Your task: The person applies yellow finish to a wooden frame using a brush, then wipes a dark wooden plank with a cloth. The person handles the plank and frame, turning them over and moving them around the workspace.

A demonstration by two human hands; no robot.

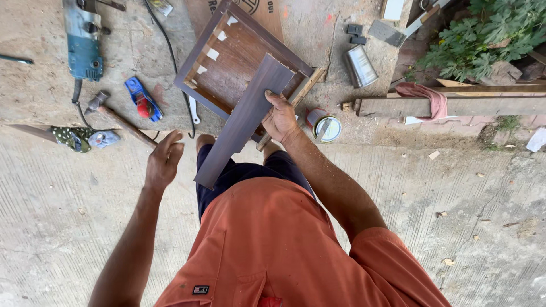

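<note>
- Dark laminated board (244, 119) is gripped at its right edge by the right hand (280, 118), thumb on the top face, fingers wrapped under.
- Board is held tilted, upper end over the shallow wooden frame (200, 50), lower end near the knees.
- Left hand (164, 159) is open and empty, fingers loosely curved, just left of the board's lower end, not touching it.
- Frame lies flat on the concrete; pale glue blocks are seen along its inner left rail.
- Judgement: the board is being offered up to the frame. A second grip at the lower end is advised so twist is avoided.
- Board edges are best squared to the frame rails before weight is released; fingers under the board should be kept clear of the rail.
- Nearby: hammer (116, 117), blue hand plane (143, 99) and power tool (83, 40) to the left; open tin (326, 127) with a stick in it just right of the right hand.
- The tin sits close to the elbow path; tipping risk is judged real.
</note>
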